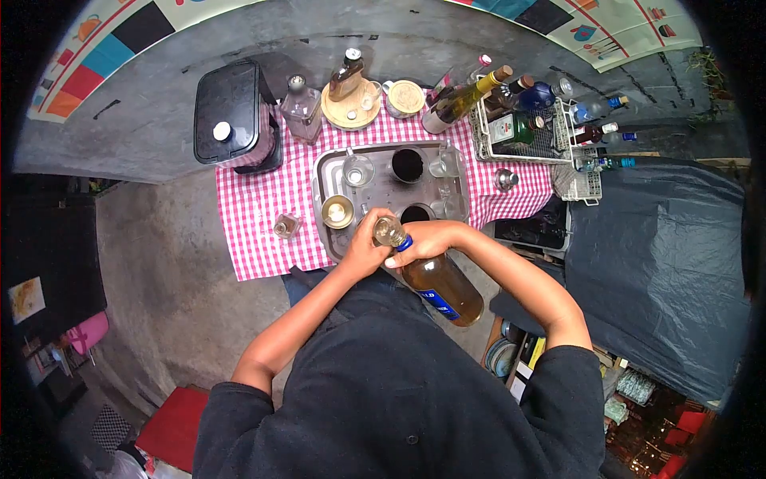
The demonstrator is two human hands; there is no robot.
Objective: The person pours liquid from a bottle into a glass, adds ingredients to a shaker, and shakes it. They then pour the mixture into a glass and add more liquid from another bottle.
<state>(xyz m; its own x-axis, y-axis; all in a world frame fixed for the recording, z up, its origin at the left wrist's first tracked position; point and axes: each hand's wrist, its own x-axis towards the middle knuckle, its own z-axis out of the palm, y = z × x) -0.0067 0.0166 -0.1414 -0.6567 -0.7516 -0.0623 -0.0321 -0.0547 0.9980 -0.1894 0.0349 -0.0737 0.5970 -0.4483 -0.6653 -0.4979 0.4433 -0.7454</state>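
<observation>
My right hand [428,240] is closed around the neck of a large bottle [447,295] of amber-brown liquid with a blue label. The bottle is tilted, its base toward my right forearm and its blue-collared neck at a small clear glass [389,231]. Wrapped round that glass is my left hand [366,246]. Both hands are over the near edge of a metal tray [321,172]. A dark cup [416,214] sits just beyond my right hand, partly hidden. Left of it on the tray is a brass-coloured cup [337,211].
Also on the tray are a glass mug [357,170], another dark cup [408,164] and clear glasses [444,164]. Bottles crowd a white wire basket [523,156] at right. A black dispenser [229,112], a decanter [302,112] and a small bottle [286,225] stand left on the checked cloth [247,207].
</observation>
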